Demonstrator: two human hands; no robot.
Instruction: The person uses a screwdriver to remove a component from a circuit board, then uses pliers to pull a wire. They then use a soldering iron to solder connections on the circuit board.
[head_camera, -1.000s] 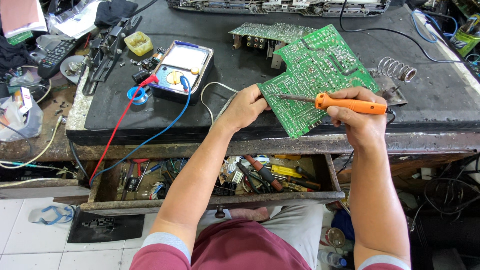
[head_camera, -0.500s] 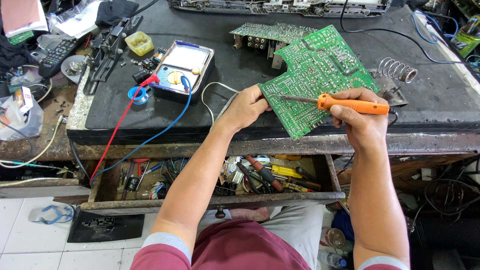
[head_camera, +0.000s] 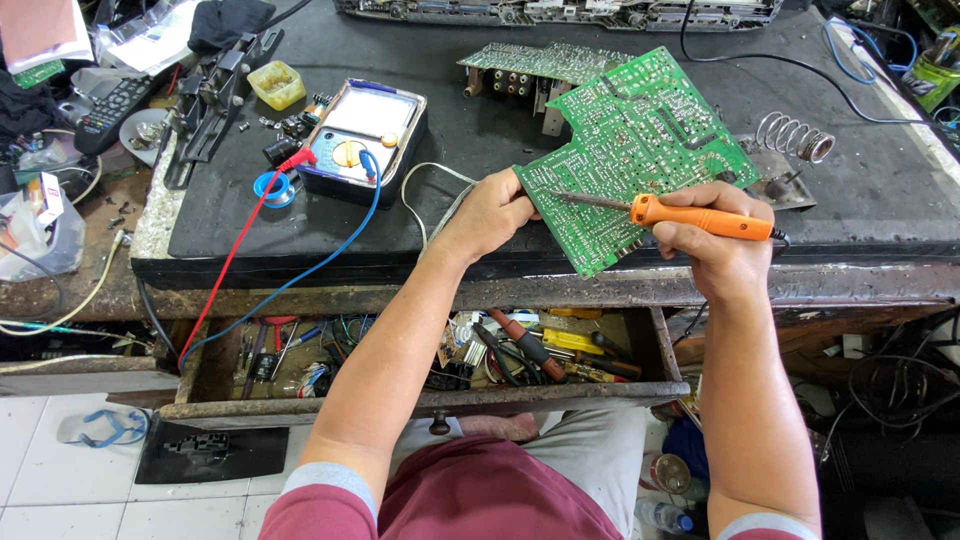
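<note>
Soldering in hand: left hand (head_camera: 492, 212) pinches green circuit board (head_camera: 640, 150) edge, right hand (head_camera: 715, 240) grips orange soldering iron (head_camera: 690, 217), tip on board; next needs steady tip placement.

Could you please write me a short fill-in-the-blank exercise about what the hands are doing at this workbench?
1. The right hand holds a soldering iron with an ____ handle.
2. The left hand steadies the ____ printed circuit board by its edge.
3. A red lead and a ____ lead run from the flat rectangular multimeter.
4. Below the black bench top, the wooden tool drawer stands ____.

Missing words: orange; green; blue; open
</note>
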